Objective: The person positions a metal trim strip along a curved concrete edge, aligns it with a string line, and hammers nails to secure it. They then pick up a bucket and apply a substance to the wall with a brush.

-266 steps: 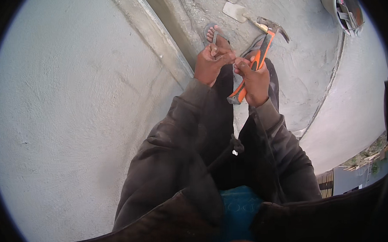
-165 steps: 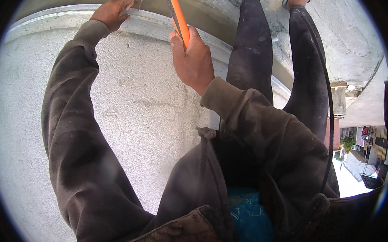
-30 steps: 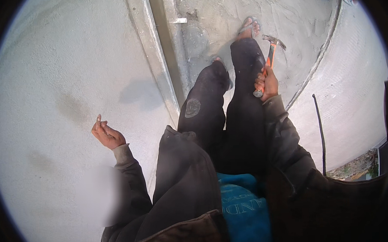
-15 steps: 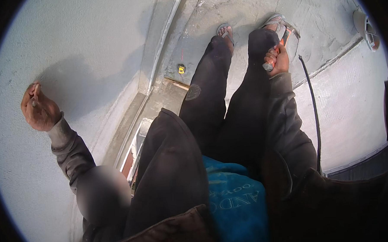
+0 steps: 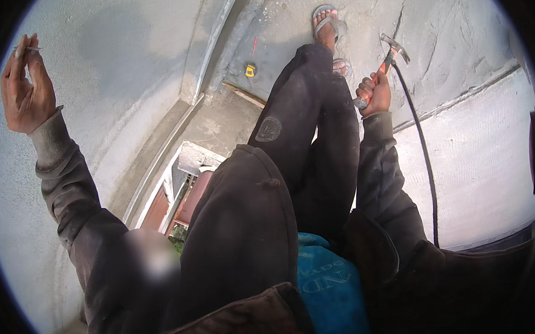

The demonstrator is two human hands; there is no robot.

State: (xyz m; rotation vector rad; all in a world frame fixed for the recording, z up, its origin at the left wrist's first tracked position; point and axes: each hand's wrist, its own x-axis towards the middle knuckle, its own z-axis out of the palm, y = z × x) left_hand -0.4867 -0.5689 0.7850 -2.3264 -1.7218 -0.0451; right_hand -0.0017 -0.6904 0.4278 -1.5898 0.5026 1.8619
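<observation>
My left hand (image 5: 30, 94) is raised beside the pale rendered wall (image 5: 110, 108) at the far left, closed on a small, thin nail-like piece (image 5: 34, 49) between its fingertips. My right hand (image 5: 374, 93) grips an orange-and-black claw hammer (image 5: 386, 62) near the lower end of its handle, with the metal head upward, beside my legs. My sandalled feet (image 5: 327, 27) stand on rough grey concrete. Left of them lie a yellow tape measure (image 5: 250, 70) and a thin red item (image 5: 254, 46) that is too small to make out.
A long pale edging strip (image 5: 218, 56) runs along the left wall. A wooden batten (image 5: 243, 94) lies beside a lower ledge (image 5: 212, 124), with an opening onto red surfaces and greenery below. A black cord or rod (image 5: 425, 154) stands by a low white wall (image 5: 464, 152) at the right.
My left hand has risen higher and further left beside the wall. My right hand still holds the hammer. The view has turned, showing the tape measure and the opening below.
</observation>
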